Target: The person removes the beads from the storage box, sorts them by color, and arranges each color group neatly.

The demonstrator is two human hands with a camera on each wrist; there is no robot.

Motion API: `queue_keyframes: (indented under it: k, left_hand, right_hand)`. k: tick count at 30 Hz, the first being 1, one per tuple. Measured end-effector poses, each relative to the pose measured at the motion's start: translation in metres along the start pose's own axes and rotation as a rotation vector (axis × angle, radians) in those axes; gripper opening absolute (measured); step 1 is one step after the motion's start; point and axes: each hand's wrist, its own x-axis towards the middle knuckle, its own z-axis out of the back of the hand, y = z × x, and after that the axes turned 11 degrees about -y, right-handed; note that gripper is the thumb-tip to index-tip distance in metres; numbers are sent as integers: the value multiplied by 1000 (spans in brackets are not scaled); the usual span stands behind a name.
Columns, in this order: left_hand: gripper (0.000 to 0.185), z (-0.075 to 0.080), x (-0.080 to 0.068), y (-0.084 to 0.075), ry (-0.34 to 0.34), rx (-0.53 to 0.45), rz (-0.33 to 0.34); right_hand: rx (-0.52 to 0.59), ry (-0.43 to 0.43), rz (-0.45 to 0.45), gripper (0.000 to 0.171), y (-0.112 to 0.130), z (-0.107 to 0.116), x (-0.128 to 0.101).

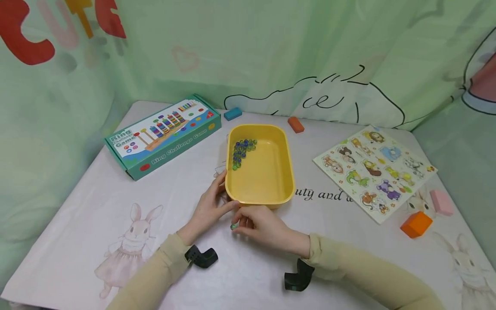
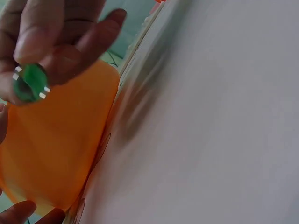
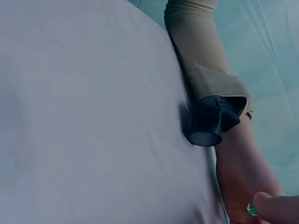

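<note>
A yellow plastic tub stands mid-table, with several blue and green glass marbles gathered along its left side. My left hand holds the tub's near left corner, fingers along the left wall and thumb at the front. Just in front of the tub, my right hand pinches a green marble between thumb and fingertips. Up close in the left wrist view, the same marble shows bright glints, outside the tub's orange-looking wall. The right wrist view catches the marble at its lower edge.
A green Ring Challenge Game box lies at the back left. Behind the tub are a blue block and a red-orange block. An animal puzzle board, an orange block and a pink block sit to the right.
</note>
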Motion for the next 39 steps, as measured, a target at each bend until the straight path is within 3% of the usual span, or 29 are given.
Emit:
queue_keyframes:
  k: [5, 13, 30, 39]
  left_hand:
    - [83, 0, 1, 1, 2, 3, -6]
    - [83, -1, 2, -1, 9, -1, 10]
    - [83, 0, 1, 0, 11, -2, 16]
    - [84, 0, 0, -2, 10, -4, 41]
  right_hand:
    - [-14, 32, -59, 13, -5, -7, 1]
    - [-108, 17, -65, 10, -12, -14, 1]
    - [-129, 62, -78, 18, -11, -14, 2]
    - [-206, 114, 1, 16, 2, -5, 2]
